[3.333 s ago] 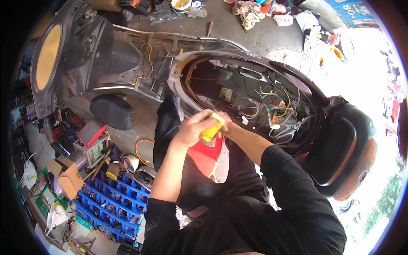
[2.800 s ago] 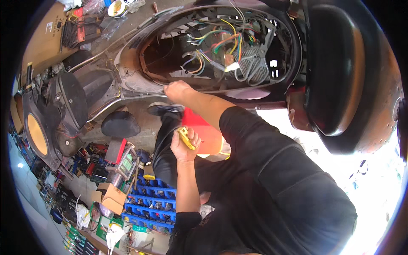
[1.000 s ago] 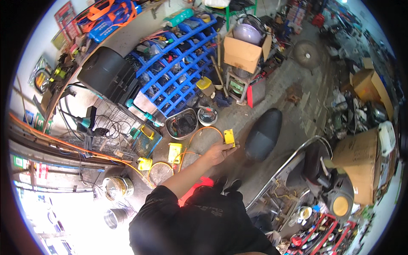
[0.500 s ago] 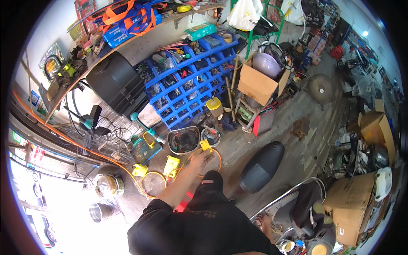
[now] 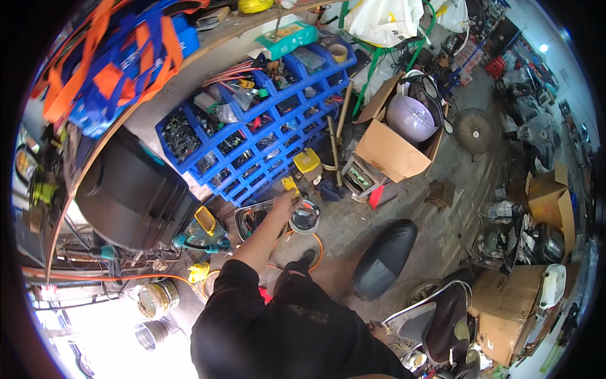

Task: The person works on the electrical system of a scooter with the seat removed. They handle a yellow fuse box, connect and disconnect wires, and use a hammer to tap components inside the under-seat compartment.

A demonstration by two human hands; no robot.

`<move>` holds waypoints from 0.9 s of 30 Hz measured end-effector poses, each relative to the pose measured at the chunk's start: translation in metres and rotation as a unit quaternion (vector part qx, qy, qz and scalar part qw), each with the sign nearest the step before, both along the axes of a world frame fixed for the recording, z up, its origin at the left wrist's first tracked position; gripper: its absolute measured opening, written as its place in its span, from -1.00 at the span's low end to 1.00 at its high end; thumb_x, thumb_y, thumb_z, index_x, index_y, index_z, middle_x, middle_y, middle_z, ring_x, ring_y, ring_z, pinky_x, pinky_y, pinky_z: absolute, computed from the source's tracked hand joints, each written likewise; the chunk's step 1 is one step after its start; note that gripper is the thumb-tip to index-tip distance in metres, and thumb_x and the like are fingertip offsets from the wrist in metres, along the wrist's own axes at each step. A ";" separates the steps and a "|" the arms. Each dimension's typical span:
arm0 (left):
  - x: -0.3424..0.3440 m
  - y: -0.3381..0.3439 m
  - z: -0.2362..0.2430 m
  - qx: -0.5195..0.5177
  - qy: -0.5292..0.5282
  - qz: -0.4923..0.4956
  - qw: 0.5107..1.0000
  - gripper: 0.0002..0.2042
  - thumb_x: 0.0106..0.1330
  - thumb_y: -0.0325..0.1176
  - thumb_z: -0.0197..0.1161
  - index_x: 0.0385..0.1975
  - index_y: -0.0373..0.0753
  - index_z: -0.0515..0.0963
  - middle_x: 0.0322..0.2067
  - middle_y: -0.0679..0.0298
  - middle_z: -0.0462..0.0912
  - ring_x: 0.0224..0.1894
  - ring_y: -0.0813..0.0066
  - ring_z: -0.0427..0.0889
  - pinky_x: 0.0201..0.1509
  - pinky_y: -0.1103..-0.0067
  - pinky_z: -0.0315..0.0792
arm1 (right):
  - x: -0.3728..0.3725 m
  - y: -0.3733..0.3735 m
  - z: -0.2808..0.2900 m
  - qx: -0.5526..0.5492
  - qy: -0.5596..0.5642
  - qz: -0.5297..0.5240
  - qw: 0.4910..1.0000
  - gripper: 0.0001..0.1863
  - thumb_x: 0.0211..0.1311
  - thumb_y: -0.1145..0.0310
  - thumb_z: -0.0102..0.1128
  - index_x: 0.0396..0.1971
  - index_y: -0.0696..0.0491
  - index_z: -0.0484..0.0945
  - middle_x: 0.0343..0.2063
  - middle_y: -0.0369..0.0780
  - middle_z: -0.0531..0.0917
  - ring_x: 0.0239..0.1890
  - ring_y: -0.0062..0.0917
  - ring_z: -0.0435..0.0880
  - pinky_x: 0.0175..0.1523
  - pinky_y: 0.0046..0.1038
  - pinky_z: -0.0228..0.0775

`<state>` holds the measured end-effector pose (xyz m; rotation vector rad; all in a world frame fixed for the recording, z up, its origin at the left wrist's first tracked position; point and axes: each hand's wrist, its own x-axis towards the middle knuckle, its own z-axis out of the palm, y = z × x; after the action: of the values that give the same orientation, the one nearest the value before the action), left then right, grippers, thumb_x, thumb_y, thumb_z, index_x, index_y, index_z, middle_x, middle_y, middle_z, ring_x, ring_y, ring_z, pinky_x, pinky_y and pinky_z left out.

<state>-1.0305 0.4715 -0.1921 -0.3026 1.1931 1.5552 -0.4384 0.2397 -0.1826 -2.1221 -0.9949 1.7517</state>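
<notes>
My left hand reaches forward, closed on a small yellow object whose kind I cannot make out. It is above the gap between a dark basin of tools and a round grey tub. A blue rack of parts bins stands just beyond, holding small parts and packets. Low on the right, my right hand is beside the chrome rail of a partly dismantled scooter; its fingers are mostly hidden.
A black scooter seat lies on the floor to the right. An orange hose curls by my foot. A yellow-lidded container and a carton with a purple helmet stand ahead. A shelf overhangs the left; cartons crowd the right.
My left hand has moved forward with the yellow object, toward the blue bins. My view has come closer to the rack and shelf. The right hand stays by the scooter.
</notes>
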 end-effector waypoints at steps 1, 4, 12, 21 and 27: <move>-0.006 0.020 0.001 0.004 -0.008 0.003 1.000 -0.76 0.34 -0.43 0.24 -0.04 -0.27 0.45 -0.16 0.14 0.58 -0.14 0.26 0.63 -0.10 0.42 0.65 | -0.009 0.008 0.003 -0.034 0.010 -0.065 0.997 -0.77 0.30 0.27 0.12 -0.18 0.11 0.49 -0.33 -0.12 0.67 -0.38 -0.32 0.70 -0.32 -0.27 0.55; -0.014 0.066 0.000 0.002 -0.009 -0.002 1.000 -0.74 0.32 -0.44 0.25 -0.02 -0.23 0.45 -0.14 0.15 0.57 -0.14 0.26 0.62 -0.15 0.44 0.67 | -0.025 0.022 0.017 -0.087 0.019 -0.178 0.980 -0.76 0.30 0.29 0.14 -0.14 0.11 0.48 -0.32 -0.12 0.67 -0.39 -0.32 0.70 -0.34 -0.26 0.55; -0.152 0.254 0.118 0.182 0.087 0.041 0.979 -0.76 0.32 -0.43 0.25 -0.07 -0.34 0.46 -0.19 0.12 0.58 -0.21 0.23 0.64 -0.10 0.38 0.67 | -0.021 0.030 0.019 0.031 -0.016 -0.039 0.999 -0.74 0.32 0.32 0.14 -0.08 0.13 0.47 -0.35 -0.10 0.67 -0.40 -0.30 0.71 -0.32 -0.23 0.59; -0.100 0.271 0.072 0.081 0.222 -0.188 0.953 -0.67 0.38 -0.16 0.19 -0.09 -0.31 0.59 -0.30 0.13 0.68 -0.29 0.29 0.65 -0.34 0.39 0.52 | -0.031 0.011 0.009 -0.047 0.008 -0.290 0.956 -0.76 0.36 0.34 0.15 -0.09 0.13 0.43 -0.32 -0.05 0.68 -0.39 -0.27 0.73 -0.36 -0.25 0.60; 0.137 0.080 -0.082 -0.028 -0.149 -0.202 0.968 -0.90 0.37 -0.36 0.11 -0.41 -0.13 0.47 -0.48 0.23 0.50 -0.42 0.35 0.53 -0.12 0.40 0.55 | -0.047 -0.030 -0.018 -0.043 0.091 -0.346 0.933 -0.81 0.29 0.37 0.18 -0.22 0.16 0.50 -0.42 -0.09 0.66 -0.50 -0.38 0.68 -0.51 -0.38 0.55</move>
<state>-0.8935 0.5514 -0.2745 -0.2963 0.9885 1.0811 -0.4854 0.2101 -0.2010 -1.9590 -0.0806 1.5826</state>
